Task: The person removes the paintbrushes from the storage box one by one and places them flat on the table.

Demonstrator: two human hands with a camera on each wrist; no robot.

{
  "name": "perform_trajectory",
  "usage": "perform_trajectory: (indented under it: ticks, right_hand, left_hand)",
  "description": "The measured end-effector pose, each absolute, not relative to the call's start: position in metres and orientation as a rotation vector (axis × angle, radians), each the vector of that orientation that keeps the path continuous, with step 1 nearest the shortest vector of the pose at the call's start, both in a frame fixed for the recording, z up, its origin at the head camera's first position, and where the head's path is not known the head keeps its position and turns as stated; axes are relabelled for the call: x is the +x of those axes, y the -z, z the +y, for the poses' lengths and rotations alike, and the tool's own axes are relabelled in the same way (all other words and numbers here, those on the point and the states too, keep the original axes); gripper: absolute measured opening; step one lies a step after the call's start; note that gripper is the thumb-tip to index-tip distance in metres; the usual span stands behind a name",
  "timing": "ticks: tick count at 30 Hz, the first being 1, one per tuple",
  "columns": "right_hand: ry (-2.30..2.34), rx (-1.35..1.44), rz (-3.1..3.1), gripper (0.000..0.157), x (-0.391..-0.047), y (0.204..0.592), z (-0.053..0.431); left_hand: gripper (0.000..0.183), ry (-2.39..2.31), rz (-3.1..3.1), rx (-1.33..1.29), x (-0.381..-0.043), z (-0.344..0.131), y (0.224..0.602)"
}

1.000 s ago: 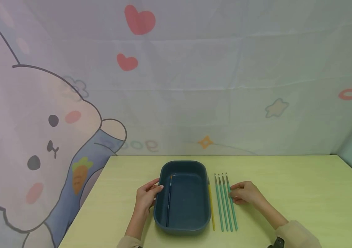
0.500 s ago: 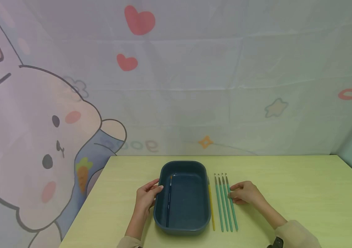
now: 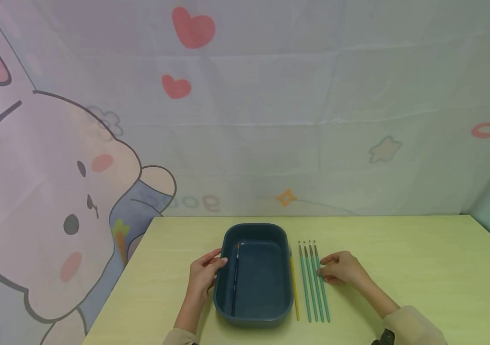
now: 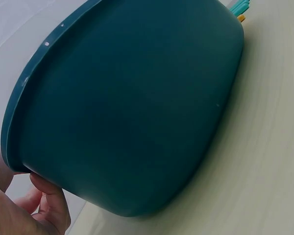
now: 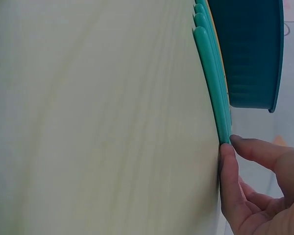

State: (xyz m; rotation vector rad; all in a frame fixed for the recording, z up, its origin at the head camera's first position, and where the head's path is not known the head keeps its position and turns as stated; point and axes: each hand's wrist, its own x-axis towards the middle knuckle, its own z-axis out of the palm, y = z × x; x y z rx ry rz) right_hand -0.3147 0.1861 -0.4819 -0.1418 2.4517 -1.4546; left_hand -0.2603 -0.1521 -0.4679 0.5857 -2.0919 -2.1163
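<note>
A dark blue-green rectangular tub point(image 3: 266, 282) with rounded corners stands on the table. My left hand point(image 3: 203, 273) holds its left rim, thumb over the edge and fingers against the outer wall, as the left wrist view also shows. Inside the tub, along its left side, lies a dark thin paintbrush point(image 3: 235, 282). My right hand point(image 3: 341, 268) pinches the rightmost green paintbrush point(image 3: 324, 297) near its upper part between thumb and index finger. In the right wrist view, that green paintbrush point(image 5: 210, 73) lies along the tabletop, its bristle end hidden behind the fingers.
Several green paintbrushes point(image 3: 307, 287) lie side by side right of the tub, bristles away from me. A yellow paintbrush point(image 3: 295, 292) lies close along the tub's right wall. The pale yellow table point(image 3: 422, 268) ends at a printed cloth backdrop point(image 3: 253, 153).
The rightmost green paintbrush's lower end has shifted very slightly left, with my right hand on it. My left hand and the tub stay put. The backdrop's left part ripples.
</note>
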Motion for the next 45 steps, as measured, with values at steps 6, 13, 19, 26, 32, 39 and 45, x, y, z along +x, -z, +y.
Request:
perform_trajectory:
  ticks: [6,13,19,26,32,39,45]
  right_hand:
    - [1.437,-0.121,2.47,0.041,-0.314,0.48,0.185]
    - [1.433,-0.117,2.48,0.04,-0.314,0.478,0.185]
    - [1.43,-0.117,2.496,0.039,-0.316,0.476,0.184]
    - [1.412,-0.118,2.52,0.038,-0.319,0.473,0.184]
    - [1.395,-0.132,2.535,0.038,-0.32,0.471,0.186]
    - [1.39,-0.139,2.535,0.037,-0.319,0.472,0.186]
    - [1.388,-0.136,2.541,0.036,-0.318,0.468,0.181]
  left_hand:
    - [0.045,2.114,-2.095,0.572,-0.26,-0.153,0.467]
    - [0.045,2.113,-2.094,0.571,-0.259,-0.153,0.467]
    - [0.044,2.114,-2.092,0.566,-0.259,-0.152,0.466]
    - [0.045,2.112,-2.092,0.569,-0.259,-0.153,0.465]
    - [0.043,2.103,-2.095,0.573,-0.26,-0.153,0.468]
    - [0.041,2.083,-2.102,0.588,-0.261,-0.153,0.47]
    - [0.044,2.106,-2.097,0.562,-0.261,-0.152,0.469]
